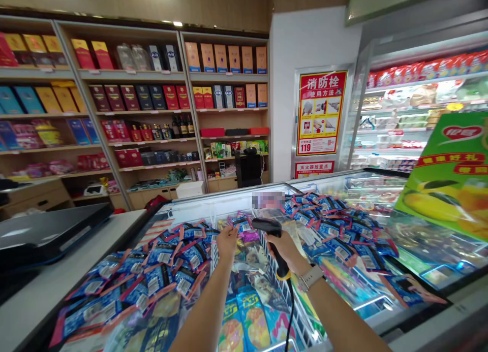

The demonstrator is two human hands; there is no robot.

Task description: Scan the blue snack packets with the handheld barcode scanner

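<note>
I look down into an open chest freezer [385, 319] full of packaged ice creams. My left hand [227, 240] reaches into the middle compartment and pinches a small pink and blue packet [241, 224] by its edge. My right hand [286, 250] grips a black barcode scanner [271, 235] with a yellow-trimmed handle, its head pointing left toward the packet. A cable hangs down from the scanner's handle. A watch [309, 278] with a pale strap sits on my right wrist.
Blue and orange packets [160, 265] fill the freezer's left section, more blue ones [335, 225] the right. A black device [46, 232] lies on the grey counter at left. Shelves of boxed goods line the back wall. A refrigerated case [412, 118] and green box [450, 174] stand right.
</note>
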